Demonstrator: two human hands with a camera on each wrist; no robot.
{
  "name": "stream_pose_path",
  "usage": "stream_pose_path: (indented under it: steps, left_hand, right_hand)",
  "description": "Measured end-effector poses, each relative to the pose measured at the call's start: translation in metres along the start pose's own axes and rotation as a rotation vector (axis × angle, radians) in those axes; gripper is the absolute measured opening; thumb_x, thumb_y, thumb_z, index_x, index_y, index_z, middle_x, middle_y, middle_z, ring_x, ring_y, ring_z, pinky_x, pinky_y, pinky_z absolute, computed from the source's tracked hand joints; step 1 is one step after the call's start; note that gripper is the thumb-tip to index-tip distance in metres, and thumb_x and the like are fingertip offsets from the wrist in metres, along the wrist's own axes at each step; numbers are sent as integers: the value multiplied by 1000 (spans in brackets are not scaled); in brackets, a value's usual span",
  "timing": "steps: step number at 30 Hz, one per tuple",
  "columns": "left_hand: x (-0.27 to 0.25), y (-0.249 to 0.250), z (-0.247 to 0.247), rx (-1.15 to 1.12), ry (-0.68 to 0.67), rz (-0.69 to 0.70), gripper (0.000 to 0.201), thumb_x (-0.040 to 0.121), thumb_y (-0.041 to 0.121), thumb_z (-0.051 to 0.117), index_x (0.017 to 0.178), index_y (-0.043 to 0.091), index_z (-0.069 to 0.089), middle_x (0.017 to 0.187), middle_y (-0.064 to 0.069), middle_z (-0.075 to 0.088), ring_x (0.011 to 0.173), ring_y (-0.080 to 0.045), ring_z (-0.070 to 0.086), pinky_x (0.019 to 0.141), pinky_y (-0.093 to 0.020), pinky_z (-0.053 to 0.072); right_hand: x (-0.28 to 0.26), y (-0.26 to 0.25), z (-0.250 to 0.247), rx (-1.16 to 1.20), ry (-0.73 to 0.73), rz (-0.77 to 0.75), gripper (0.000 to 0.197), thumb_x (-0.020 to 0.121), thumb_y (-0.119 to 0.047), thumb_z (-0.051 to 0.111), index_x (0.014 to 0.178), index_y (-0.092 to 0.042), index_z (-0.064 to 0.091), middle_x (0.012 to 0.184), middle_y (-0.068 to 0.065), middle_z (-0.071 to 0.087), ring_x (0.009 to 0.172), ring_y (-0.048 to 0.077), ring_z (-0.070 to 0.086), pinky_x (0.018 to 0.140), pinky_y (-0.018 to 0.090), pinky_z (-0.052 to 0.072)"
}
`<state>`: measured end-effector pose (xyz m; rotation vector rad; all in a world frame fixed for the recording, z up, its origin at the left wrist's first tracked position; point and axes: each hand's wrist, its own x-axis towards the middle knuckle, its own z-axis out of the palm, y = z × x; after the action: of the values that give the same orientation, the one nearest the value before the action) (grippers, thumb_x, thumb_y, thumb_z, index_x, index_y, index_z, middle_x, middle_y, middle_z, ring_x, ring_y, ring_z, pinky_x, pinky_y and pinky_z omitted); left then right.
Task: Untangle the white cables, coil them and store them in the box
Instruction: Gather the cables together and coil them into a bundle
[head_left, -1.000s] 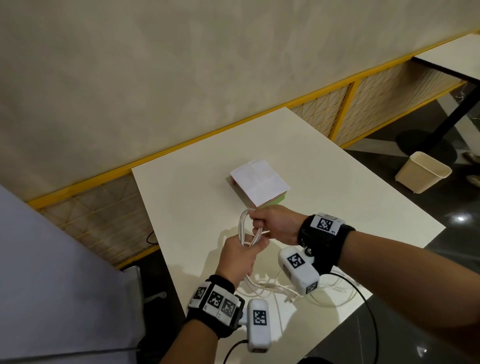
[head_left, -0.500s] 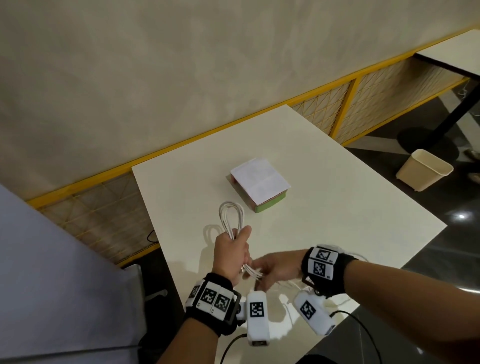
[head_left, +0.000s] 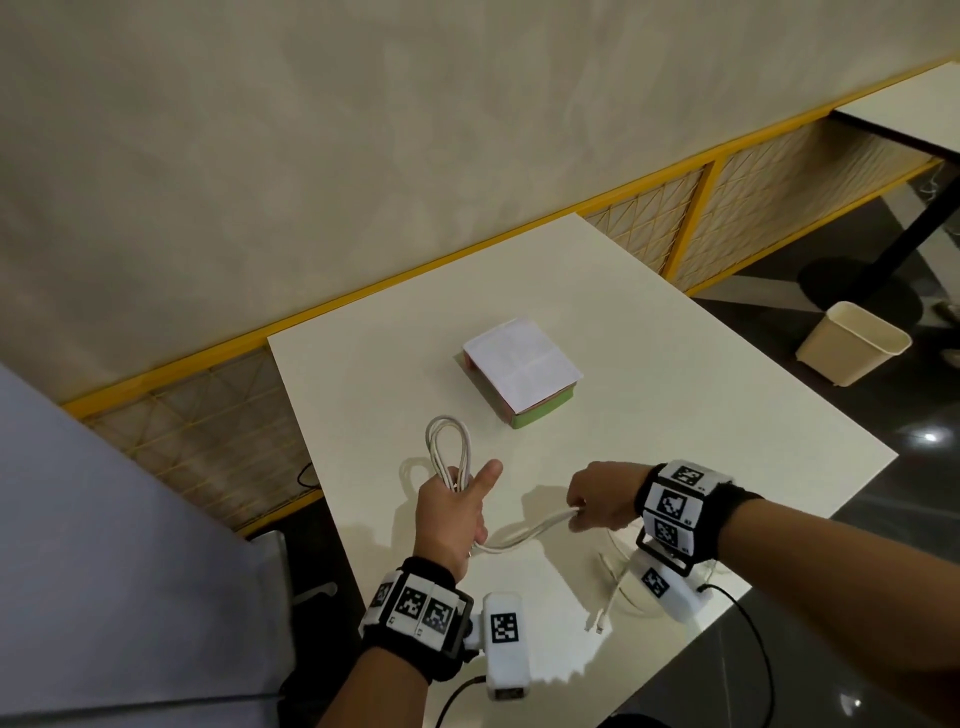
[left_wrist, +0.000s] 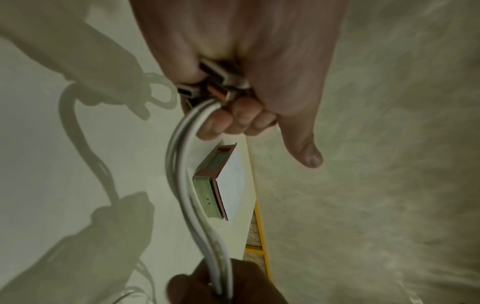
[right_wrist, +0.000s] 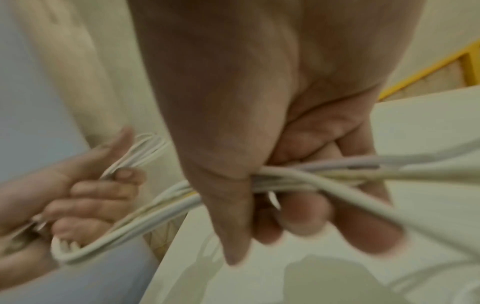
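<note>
Looking from the head view, the left hand (head_left: 451, 514) grips a bundle of smooth white cables (head_left: 449, 452); its loop stands up toward 12 o'clock, with the thumb straight. A span of the cables runs toward 3 o'clock to the right hand (head_left: 602, 499), whose fingers pinch it. More loose cable lies on the matte white table (head_left: 675, 395) at 5 o'clock. One flat rectangular box (head_left: 519, 382), white on top with a green side, lies at 12 o'clock, apart from both hands.

From the left wrist view, the fingers (left_wrist: 233, 121) curl round the strands and some metal plugs (left_wrist: 221, 86); how many I cannot tell.

From the right wrist view, the thumb and fingers (right_wrist: 306, 218) close on several blurred strands that run left to right.
</note>
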<state>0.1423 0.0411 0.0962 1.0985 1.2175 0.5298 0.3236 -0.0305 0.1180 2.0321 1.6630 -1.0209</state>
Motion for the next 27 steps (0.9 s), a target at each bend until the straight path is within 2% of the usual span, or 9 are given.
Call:
stream_pose_path:
  steps: [4,6,8,12,16,19,22,24,27]
  left_hand:
    - [4,-4,-7,126,25,34,44,81,43,68,64,11,45,38,2,35,33,-18,33,45,-27,36]
    - [5,-6,-7,207,18,47,52,86,54,54,61,10,41,40,0,38,32,-18,36,44,-26,35]
    - [2,-9,-3,267,0,56,58,90,60,37,61,10,41,44,-1,39,35,-19,37,42,-25,34]
    - [-6,-10,9,208,-70,45,68,94,60,12,61,11,44,47,0,40,39,-17,33,46,-27,30]
    - [-8,-13,14,318,-75,128,76,85,69,2,59,16,48,55,-2,51,54,-24,46,63,-33,38]
    - [-11,-11,12,384,-95,203,64,91,62,10,58,20,46,56,-1,50,57,-25,47,61,-33,39]
    - [-15,-8,12,447,-178,259,51,87,60,45,59,18,44,53,3,45,52,-17,42,55,-28,36]
    - [-15,-9,12,429,-206,258,44,80,45,69,59,18,41,52,7,39,49,-10,35,48,-19,30]
    - [-16,-12,13,452,-196,248,46,77,26,75,56,18,35,41,10,32,35,-6,30,39,-11,26]
  right_hand:
    - [-9,-2,-14,329,33,-44,28,82,-37,61,65,-15,54,56,-2,46,50,17,44,47,24,41]
    - [-15,-8,-25,501,29,-113,23,79,-26,64,62,-18,52,54,-4,41,49,14,37,46,24,34]
    - [-19,-16,-36,547,45,-194,14,79,-19,62,67,-16,55,56,-4,42,52,13,36,52,25,31]
    - [-13,-32,-41,383,327,-361,6,82,-9,57,84,-6,61,70,-2,54,62,12,45,59,17,35]
    - [-3,-45,-33,477,615,-414,23,77,-4,62,99,-8,55,76,-5,48,63,10,46,60,21,38]
    - [2,-49,-33,381,707,-373,38,76,-3,60,111,-11,49,100,0,44,69,18,46,63,26,38]
    - [4,-52,-35,325,684,-321,44,80,-2,56,122,-11,46,117,7,43,71,20,46,63,23,33]
    - [6,-55,-36,271,656,-293,46,82,-3,55,126,-10,46,122,11,44,75,23,51,65,23,33]
    - [11,-55,-37,205,575,-266,49,81,3,53,129,-9,48,123,14,46,94,30,58,72,25,37]
